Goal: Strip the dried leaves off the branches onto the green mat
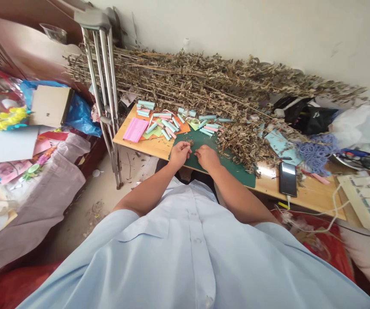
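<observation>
Small dried sprig (190,143) lies on the green cutting mat (233,165), just past the fingertips of the left hand (179,153); too small to tell its long axis or which way it points. Left hand fingers curled inward, tips pressed together at the sprig; whether they pinch it cannot be told. Right hand (207,157) alongside, fingers bent and drawn close, tips toward the left hand, resting on the mat; anything held is hidden.

Mat sits at the near edge of the wooden tabletop (152,147). Beyond it, rolled paper tubes (168,124) in teal and pink, scattered at mixed angles. Pink sheet stack (135,129) to the left. Heap of dried stems (210,86) runs lengthwise along the wall. Phone (288,179) face up, right of mat. Crutches (104,86) lean at the tabletop's left end. No legible writing.
</observation>
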Available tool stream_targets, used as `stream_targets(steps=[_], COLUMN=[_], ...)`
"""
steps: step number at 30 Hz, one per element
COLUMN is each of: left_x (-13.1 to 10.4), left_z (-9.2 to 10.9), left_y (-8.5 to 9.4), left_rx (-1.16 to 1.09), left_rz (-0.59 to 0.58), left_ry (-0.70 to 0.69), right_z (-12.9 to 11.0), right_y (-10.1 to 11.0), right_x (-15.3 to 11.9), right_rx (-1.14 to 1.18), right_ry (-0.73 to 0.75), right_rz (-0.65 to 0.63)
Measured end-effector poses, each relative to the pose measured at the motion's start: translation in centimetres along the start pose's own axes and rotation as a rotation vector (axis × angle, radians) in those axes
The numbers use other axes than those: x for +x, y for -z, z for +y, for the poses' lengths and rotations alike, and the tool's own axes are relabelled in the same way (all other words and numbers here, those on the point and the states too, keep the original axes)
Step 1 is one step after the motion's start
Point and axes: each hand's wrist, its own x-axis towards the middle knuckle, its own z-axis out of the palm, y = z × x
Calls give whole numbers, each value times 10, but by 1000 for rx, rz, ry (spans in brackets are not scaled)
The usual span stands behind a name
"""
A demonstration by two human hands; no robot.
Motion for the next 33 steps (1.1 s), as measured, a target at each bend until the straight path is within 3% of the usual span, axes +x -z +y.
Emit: stream_targets(steps=[7,11,15,18,21,24,28,33], left_x=[0,0,-1,-3,-7,-9,-8,-10], left_z=[-1,7,10,12,17,25,31,31], left_y=[0,1,1,-3,-10,-20,-31,-38], left_rx=[0,-35,-103,-223,-397,-494,-636,-845], left_rz=[-4,-5,-2,-76,-218,-327,-331,-323], left_ry=[10,62,107,190,298,351,380,440], right_z=[2,21,36,32,14,-8,-29,-33], right_y=[-6,-10,-6,7,25,39,42,45], right_x=[-11,-4,3,1,-3,-8,-13,-20], right_rx=[156,466,801,912,854,676,444,285], right_ry=[29,-199,-479,-536,-412,-138,106,261], right_rz=[151,295,329,364,353,309,245,272])
